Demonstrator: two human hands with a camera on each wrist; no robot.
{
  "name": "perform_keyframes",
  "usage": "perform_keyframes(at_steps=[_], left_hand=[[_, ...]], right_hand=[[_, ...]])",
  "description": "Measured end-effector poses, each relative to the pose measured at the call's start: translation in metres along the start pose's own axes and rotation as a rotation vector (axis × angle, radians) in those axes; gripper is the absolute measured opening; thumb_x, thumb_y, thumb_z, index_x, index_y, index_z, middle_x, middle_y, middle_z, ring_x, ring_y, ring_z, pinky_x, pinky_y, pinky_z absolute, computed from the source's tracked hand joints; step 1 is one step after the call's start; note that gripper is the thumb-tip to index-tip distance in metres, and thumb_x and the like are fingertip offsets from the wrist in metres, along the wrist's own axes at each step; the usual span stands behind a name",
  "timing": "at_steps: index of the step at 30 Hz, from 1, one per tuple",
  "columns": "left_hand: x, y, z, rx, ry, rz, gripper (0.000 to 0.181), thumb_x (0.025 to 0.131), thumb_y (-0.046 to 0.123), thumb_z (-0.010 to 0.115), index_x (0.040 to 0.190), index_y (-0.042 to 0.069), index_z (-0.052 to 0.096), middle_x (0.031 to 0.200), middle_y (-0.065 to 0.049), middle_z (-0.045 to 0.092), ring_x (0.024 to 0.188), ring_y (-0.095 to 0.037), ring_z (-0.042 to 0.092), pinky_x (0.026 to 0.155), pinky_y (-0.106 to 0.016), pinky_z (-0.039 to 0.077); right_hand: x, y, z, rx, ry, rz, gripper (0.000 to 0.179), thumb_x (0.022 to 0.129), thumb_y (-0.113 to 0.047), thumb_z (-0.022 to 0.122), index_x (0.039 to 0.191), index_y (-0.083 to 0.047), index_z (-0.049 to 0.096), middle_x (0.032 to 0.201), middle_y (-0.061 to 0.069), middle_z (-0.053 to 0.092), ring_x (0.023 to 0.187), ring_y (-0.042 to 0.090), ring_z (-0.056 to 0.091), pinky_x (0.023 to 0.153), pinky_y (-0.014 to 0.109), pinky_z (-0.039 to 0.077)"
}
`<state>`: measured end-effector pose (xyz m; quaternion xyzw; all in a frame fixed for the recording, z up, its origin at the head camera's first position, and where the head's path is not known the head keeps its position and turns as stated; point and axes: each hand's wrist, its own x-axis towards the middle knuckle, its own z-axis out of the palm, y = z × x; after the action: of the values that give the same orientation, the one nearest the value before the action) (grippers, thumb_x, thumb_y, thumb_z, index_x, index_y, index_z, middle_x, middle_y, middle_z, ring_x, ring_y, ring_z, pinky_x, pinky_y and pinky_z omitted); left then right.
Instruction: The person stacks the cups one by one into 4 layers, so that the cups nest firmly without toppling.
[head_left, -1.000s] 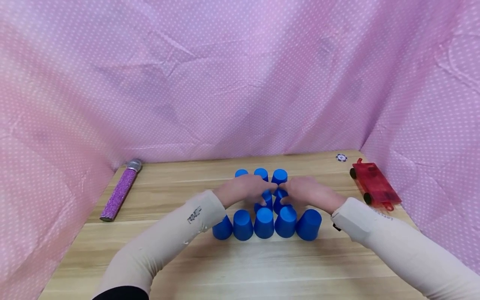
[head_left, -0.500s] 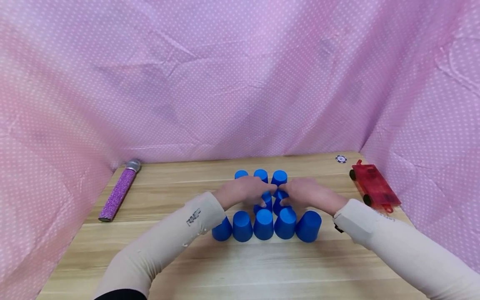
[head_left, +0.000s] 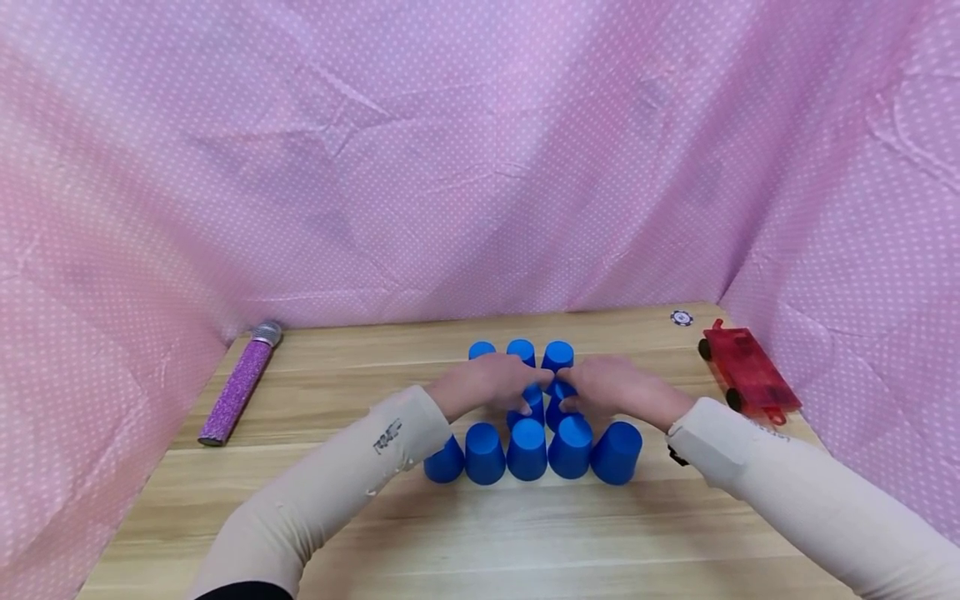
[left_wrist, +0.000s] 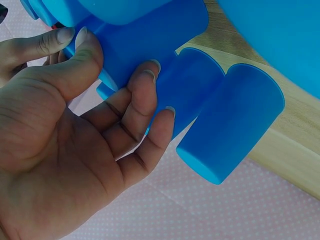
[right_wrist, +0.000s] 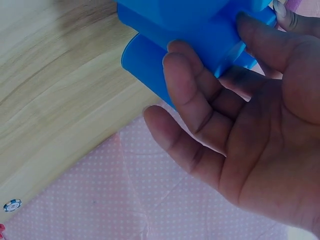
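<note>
Upside-down blue cups stand in rows on the wooden table. My left hand [head_left: 491,383] grips a blue cup [head_left: 532,407] in the middle row; in the left wrist view its thumb and curled fingers lie on both sides of that cup [left_wrist: 135,47]. Close beside it, my right hand [head_left: 618,385] holds the neighbouring blue cup [head_left: 555,410] between thumb and fingers, as the right wrist view also shows on the cup [right_wrist: 212,42]. The two hands' index fingers nearly meet. A front row of several cups [head_left: 527,452] stands nearer me; three cups [head_left: 558,355] show behind, partly hidden.
A purple glitter microphone [head_left: 238,387] lies at the table's left edge. On the right is a red toy cart [head_left: 752,371] with black wheels, and a poker chip [head_left: 682,318] lies at the back right. Pink dotted cloth [head_left: 480,167] hangs around the table [head_left: 480,542].
</note>
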<state>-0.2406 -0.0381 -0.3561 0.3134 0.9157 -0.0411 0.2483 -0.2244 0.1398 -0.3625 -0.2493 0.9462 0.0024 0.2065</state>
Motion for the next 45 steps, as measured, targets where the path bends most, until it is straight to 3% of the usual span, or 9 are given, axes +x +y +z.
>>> perform_keyframes(at_steps=[7, 15, 25, 33, 45], left_hand=[[0.001, -0.001, 0.001, 0.004, 0.002, 0.005, 0.058, 0.093, 0.039, 0.067, 0.146, 0.036, 0.044, 0.129, 0.002, 0.067, 0.116, -0.022, 0.063, 0.102, -0.051, 0.051], [0.000, -0.003, 0.000, 0.010, 0.006, 0.006, 0.051, 0.093, 0.039, 0.067, 0.141, 0.033, 0.048, 0.123, 0.002, 0.068, 0.103, -0.019, 0.063, 0.096, -0.048, 0.054], [-0.001, -0.003, 0.001, -0.016, -0.003, -0.002, 0.054, 0.094, 0.038, 0.066, 0.144, 0.035, 0.046, 0.132, 0.001, 0.065, 0.114, -0.022, 0.062, 0.102, -0.050, 0.051], [-0.001, -0.002, 0.001, -0.018, -0.006, 0.004, 0.052, 0.094, 0.038, 0.067, 0.142, 0.034, 0.047, 0.130, 0.001, 0.065, 0.110, -0.020, 0.061, 0.101, -0.048, 0.052], [-0.001, -0.001, 0.000, -0.005, -0.004, 0.006, 0.053, 0.094, 0.037, 0.067, 0.143, 0.034, 0.047, 0.130, 0.001, 0.065, 0.112, -0.021, 0.062, 0.100, -0.047, 0.052]], right_hand=[[-0.002, 0.008, -0.005, 0.040, 0.012, 0.025, 0.054, 0.098, -0.035, 0.065, 0.142, -0.006, 0.053, 0.125, 0.015, 0.069, 0.114, 0.033, 0.067, 0.093, 0.053, 0.056], [-0.009, 0.022, -0.012, 0.047, 0.025, 0.019, 0.057, 0.098, -0.035, 0.065, 0.144, -0.005, 0.051, 0.127, 0.018, 0.068, 0.118, 0.038, 0.065, 0.097, 0.058, 0.052], [-0.013, 0.030, -0.015, 0.035, -0.002, 0.076, 0.058, 0.097, -0.035, 0.065, 0.145, -0.006, 0.050, 0.133, 0.021, 0.064, 0.123, 0.041, 0.061, 0.098, 0.059, 0.051], [-0.009, 0.038, -0.018, 0.005, -0.010, 0.110, 0.059, 0.097, -0.035, 0.065, 0.145, -0.005, 0.049, 0.133, 0.023, 0.063, 0.123, 0.043, 0.060, 0.091, 0.058, 0.055], [0.002, 0.053, -0.014, 0.014, 0.000, 0.124, 0.058, 0.098, -0.032, 0.064, 0.145, -0.002, 0.048, 0.135, 0.025, 0.061, 0.124, 0.045, 0.059, 0.094, 0.063, 0.051]])
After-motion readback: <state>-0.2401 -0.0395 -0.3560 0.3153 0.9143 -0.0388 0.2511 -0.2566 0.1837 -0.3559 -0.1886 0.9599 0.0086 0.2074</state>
